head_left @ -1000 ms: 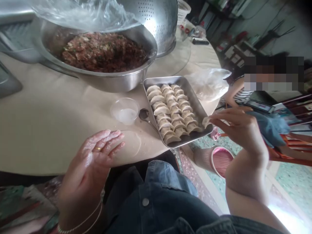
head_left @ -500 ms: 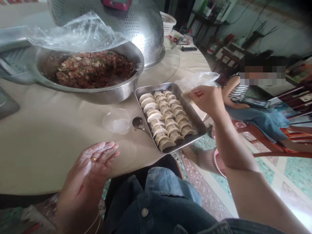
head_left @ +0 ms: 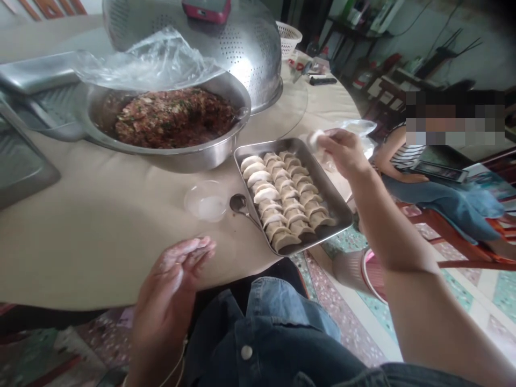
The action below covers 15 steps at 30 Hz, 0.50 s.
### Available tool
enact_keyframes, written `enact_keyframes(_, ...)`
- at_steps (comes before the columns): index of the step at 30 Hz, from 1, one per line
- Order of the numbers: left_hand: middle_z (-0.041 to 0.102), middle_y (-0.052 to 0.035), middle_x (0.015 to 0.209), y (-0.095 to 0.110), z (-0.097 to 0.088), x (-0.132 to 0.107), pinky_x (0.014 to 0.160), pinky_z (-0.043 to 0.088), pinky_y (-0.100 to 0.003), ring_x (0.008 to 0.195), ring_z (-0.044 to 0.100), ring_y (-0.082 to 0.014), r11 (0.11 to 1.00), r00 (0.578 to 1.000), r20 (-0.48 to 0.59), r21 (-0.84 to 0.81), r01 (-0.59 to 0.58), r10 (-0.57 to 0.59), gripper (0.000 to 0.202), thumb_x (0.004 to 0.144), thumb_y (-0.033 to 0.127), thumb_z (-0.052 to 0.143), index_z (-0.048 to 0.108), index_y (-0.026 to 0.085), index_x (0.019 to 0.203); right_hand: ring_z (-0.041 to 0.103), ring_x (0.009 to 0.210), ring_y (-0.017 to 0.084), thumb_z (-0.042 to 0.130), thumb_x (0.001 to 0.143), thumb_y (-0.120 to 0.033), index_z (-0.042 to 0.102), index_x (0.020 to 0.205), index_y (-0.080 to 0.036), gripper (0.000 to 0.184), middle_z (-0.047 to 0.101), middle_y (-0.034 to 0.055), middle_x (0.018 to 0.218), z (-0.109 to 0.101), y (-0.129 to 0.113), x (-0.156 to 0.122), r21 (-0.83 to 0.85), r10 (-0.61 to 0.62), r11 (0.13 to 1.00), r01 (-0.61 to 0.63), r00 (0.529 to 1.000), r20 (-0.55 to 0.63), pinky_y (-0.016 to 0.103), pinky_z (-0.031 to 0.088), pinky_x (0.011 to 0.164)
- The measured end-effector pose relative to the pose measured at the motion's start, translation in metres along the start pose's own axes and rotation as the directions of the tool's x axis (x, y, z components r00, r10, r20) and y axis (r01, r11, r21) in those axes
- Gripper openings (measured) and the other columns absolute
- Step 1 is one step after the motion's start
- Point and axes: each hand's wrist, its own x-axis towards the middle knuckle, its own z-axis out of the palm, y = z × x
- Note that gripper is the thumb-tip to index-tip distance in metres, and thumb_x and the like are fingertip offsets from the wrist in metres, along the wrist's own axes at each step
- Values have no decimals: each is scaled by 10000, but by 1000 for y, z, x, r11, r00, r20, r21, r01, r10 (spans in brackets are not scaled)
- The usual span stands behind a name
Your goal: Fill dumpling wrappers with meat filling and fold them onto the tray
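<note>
My right hand [head_left: 344,152] pinches a pale round dumpling wrapper [head_left: 315,141] above the far right corner of a metal tray [head_left: 341,212]. Rows of folded dumplings [head_left: 286,188] fill most of that tray. Beyond the hand lies a clear plastic bag [head_left: 360,131], partly hidden by it. Floured and empty, my left hand [head_left: 177,279] hovers at the table's near edge, palm turned inward and fingers stretched. A spoon [head_left: 238,203] rests against the tray's left side, beside a small clear bowl [head_left: 206,203] with whitish contents.
A large steel bowl [head_left: 201,153] of minced filling [head_left: 169,118] stands at the back left, partly under plastic film [head_left: 149,64]. Behind it is an upturned metal colander [head_left: 253,48]. A pink bin [head_left: 358,274] stands on the floor. Another person [head_left: 427,185] sits at right.
My right hand has drawn back slightly from the plastic bag, and the wrapper now shows plainly in its fingers. My left hand has shifted right, its fingers closer together. The view has swung slightly left.
</note>
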Motion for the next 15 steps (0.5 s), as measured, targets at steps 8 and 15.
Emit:
enact_keyframes(8, 404, 11, 1544, -31, 49, 12, 1227, 230, -390, 1467, 278, -217, 993, 948, 293, 27, 117, -120, 513, 853, 282, 661, 532, 335, 1347, 652, 1030, 171, 505, 834, -579, 516, 962, -292, 314, 661, 4, 1008, 9, 23, -40, 264, 9, 965, -2, 1000, -23, 393, 547, 877)
enact_keyframes(15, 352, -67, 1569, -67, 77, 38, 1243, 162, -447, 1472, 269, -254, 974, 979, 184, 224, 38, -81, 615, 853, 308, 647, 428, 240, 1423, 580, 1210, 236, 488, 811, -614, 537, 1077, -316, 403, 660, 48, 1132, 15, 21, -37, 275, 27, 961, -15, 999, -38, 473, 522, 896)
